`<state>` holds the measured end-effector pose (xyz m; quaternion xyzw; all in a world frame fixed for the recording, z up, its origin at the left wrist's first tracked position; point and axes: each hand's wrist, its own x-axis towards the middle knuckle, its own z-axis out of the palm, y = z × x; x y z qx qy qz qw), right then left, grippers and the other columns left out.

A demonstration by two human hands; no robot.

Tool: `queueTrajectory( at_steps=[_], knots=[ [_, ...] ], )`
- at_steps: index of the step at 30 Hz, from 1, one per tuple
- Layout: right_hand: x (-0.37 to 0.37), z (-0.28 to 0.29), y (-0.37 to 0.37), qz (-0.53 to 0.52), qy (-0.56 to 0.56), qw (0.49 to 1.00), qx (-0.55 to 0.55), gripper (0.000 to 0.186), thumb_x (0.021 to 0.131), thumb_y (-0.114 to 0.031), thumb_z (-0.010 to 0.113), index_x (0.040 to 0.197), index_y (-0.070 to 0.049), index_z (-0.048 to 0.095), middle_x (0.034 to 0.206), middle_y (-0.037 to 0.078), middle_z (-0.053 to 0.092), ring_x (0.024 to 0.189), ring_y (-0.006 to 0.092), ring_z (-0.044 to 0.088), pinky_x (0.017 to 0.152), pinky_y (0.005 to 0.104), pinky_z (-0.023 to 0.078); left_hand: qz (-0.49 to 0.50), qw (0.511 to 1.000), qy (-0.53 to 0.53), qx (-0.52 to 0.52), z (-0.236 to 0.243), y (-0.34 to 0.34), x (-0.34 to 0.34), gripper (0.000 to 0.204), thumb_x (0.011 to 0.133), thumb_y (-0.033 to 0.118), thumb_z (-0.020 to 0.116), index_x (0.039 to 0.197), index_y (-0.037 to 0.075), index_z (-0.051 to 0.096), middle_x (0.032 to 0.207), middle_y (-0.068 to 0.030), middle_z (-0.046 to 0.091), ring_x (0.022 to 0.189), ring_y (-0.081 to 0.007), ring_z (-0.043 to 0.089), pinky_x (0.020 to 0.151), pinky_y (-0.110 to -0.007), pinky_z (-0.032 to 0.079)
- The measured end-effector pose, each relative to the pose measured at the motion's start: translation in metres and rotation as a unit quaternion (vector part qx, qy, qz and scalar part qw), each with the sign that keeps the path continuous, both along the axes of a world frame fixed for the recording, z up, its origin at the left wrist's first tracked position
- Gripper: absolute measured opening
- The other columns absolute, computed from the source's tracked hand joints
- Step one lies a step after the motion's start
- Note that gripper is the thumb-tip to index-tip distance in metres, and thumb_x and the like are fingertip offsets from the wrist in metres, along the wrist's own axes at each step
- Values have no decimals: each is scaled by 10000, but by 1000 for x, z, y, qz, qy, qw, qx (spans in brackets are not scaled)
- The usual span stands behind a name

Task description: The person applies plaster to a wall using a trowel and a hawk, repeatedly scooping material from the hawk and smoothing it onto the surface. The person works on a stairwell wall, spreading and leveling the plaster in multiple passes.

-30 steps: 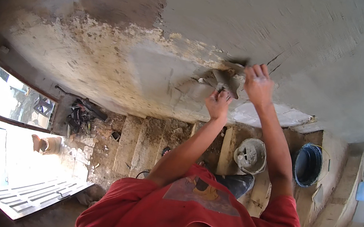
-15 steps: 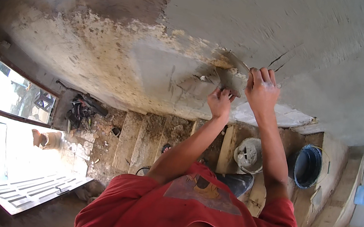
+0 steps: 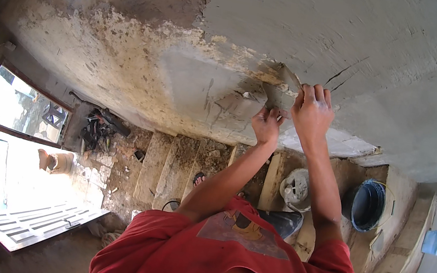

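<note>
Both my hands are raised to a wall coated with grey plaster [image 3: 261,16]. My left hand [image 3: 266,126] is closed on the lower edge of a thin flat plate [image 3: 277,96], smeared grey and held close to the wall. Just right of it, my right hand [image 3: 315,113] grips a scraper [image 3: 291,77]; its handle is hidden in my fingers. The scraper's thin blade slants up and left, just above the plate, by the ragged border between grey plaster and a rough yellowish patch [image 3: 122,57]. Whether the blade touches the wall I cannot tell.
Stairs [image 3: 168,163] run along the wall's foot below me. A plaster-smeared bucket [image 3: 296,189] and a dark bucket [image 3: 367,205] stand on steps to the right. Dark tangled items [image 3: 101,128] lie left, near a bright doorway with a white grille [image 3: 41,225].
The scraper's blade has turned a little and shows more of its face. Both hands keep nearly the same place and the same grips. The whole view has shifted slightly.
</note>
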<state>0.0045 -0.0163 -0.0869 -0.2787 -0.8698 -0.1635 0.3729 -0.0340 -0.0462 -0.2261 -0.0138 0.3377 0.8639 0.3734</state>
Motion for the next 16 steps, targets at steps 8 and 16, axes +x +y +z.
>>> queueTrajectory(
  at_steps=[8, 16],
  knots=[
    [-8, 1, -4, 93, -33, 993, -58, 198, 729, -25, 714, 920, -77, 704, 856, 58, 635, 840, 289, 637, 641, 415, 545, 25, 1000, -7, 15, -9, 6, 3, 162, 1011, 17, 541, 1102, -17, 672, 917, -38, 681, 832, -105, 657, 699, -282, 575],
    [7, 0, 10, 55, -27, 998, -19, 153, 794, -51, 760, 939, -85, 725, 852, 55, 648, 809, 291, 645, 628, 404, 535, 9, 1000, 0, 28, -15, 7, 2, 186, 998, 24, 584, 1153, -10, 681, 931, -61, 718, 815, -134, 687, 700, -300, 591]
  ],
)
